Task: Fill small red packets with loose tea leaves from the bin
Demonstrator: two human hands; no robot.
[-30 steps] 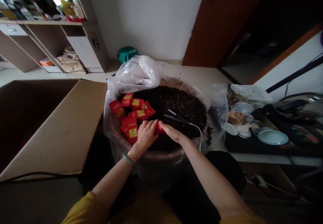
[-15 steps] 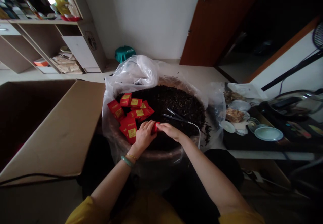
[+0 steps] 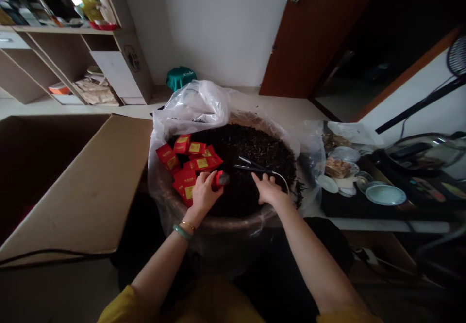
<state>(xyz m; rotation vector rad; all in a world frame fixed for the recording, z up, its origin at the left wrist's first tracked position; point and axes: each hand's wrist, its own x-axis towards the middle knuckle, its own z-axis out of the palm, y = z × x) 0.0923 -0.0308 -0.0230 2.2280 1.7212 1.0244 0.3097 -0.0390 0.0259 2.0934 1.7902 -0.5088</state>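
My left hand [image 3: 205,193] is closed around a small red packet [image 3: 217,180], whose greyish end points right. Just left of it, several red packets with yellow labels [image 3: 189,193] lie heaped on dark loose leaves [image 3: 247,138]. The leaves, which look like tea, fill a wide round basket [image 3: 218,223] lined with clear plastic [image 3: 213,100]. My right hand [image 3: 270,190] is over the leaves with its fingers apart, holding nothing. Close beyond its fingertips rests a black hair straightener [image 3: 255,167], its jaws apart and its white cord running to the right.
A large cardboard box [image 3: 83,182] stands open on the left. To the right, a low table [image 3: 349,210] carries a pale bowl [image 3: 386,193], a clear tub and other dishes. Behind the basket are a green bag [image 3: 181,77] and a brown door [image 3: 313,31].
My right hand has left the red packet and shifted right, toward the hair straightener, its fingers spreading. My left hand keeps hold of the packet, whose greyish end now shows.
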